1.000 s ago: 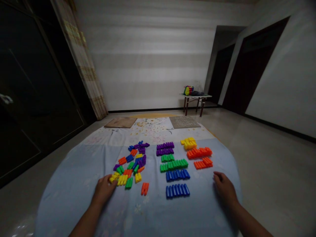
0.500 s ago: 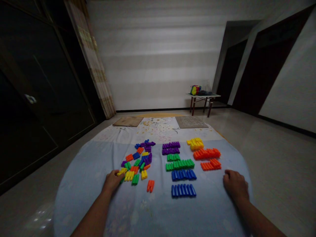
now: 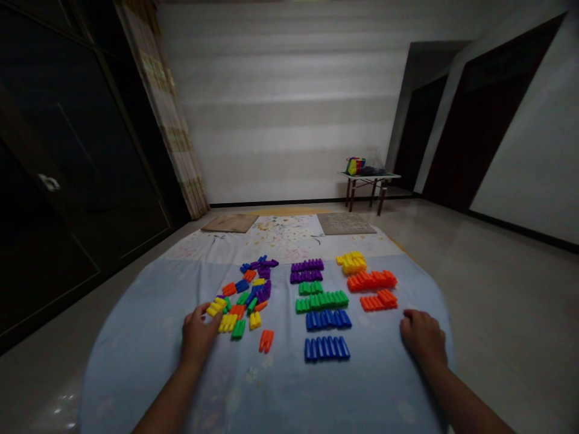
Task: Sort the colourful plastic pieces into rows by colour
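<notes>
My left hand [image 3: 199,331] pinches a yellow bullet-shaped plastic block piece [image 3: 217,306] between thumb and fingers, at the near-left side of a mixed pile. Close by lie another yellow piece [image 3: 227,323], a green piece [image 3: 238,330] and an orange piece [image 3: 266,341]. Loosely curled on the cloth, my right hand [image 3: 424,339] holds nothing that shows; it rests just right of the orange blocks [image 3: 379,300]. Between the hands stand rows sorted by colour: purple blocks [image 3: 307,265], green blocks [image 3: 322,301], blue blocks [image 3: 327,349] and yellow blocks [image 3: 351,262].
A pale blue flowered cloth [image 3: 271,398] covers the rounded table. At its far end lie a brown board [image 3: 230,223] and a greyish mat [image 3: 346,224]. Beyond, by the wall, a small folding table [image 3: 368,176] carries a colourful bag [image 3: 355,166].
My left hand has lifted and tilted the yellow piece, which now shows more clearly between the fingers. The whole view has shifted slightly; my right hand stays in place on the cloth.
</notes>
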Demonstrator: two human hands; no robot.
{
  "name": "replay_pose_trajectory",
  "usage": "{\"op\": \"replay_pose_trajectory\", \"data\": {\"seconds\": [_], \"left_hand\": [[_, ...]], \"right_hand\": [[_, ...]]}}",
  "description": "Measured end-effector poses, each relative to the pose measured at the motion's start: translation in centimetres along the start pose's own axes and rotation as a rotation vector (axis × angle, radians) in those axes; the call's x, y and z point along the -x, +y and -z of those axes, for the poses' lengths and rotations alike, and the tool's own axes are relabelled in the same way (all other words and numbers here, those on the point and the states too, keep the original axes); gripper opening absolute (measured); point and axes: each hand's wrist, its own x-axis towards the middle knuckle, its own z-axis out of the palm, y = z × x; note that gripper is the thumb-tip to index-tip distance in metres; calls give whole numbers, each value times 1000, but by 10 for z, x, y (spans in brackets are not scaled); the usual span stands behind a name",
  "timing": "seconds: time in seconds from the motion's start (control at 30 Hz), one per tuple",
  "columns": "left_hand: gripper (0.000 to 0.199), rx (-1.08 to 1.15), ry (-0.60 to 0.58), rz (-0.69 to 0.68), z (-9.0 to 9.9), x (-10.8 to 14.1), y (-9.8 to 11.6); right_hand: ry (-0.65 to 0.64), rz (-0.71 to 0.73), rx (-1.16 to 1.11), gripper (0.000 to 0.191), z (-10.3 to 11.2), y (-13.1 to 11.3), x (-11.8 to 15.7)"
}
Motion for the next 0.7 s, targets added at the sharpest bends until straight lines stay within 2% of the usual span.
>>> {"op": "replay_pose_trajectory", "data": {"seconds": [0.17, 0.3, 0.5, 0.7], "left_hand": [[42, 23, -146, -347, -29, 37, 66], [38, -11, -253, -454, -54, 64, 97], [36, -203, -312, -491, -72, 77, 106], [35, -273, -359, -519, -78, 79, 101]], "right_hand": [[4, -1, -30, 32, 2, -2, 1], [11, -14, -50, 31, 4, -4, 2], [14, -7, -64, 30, 6, -5, 3], [2, -14, -72, 30, 6, -6, 3]]}}
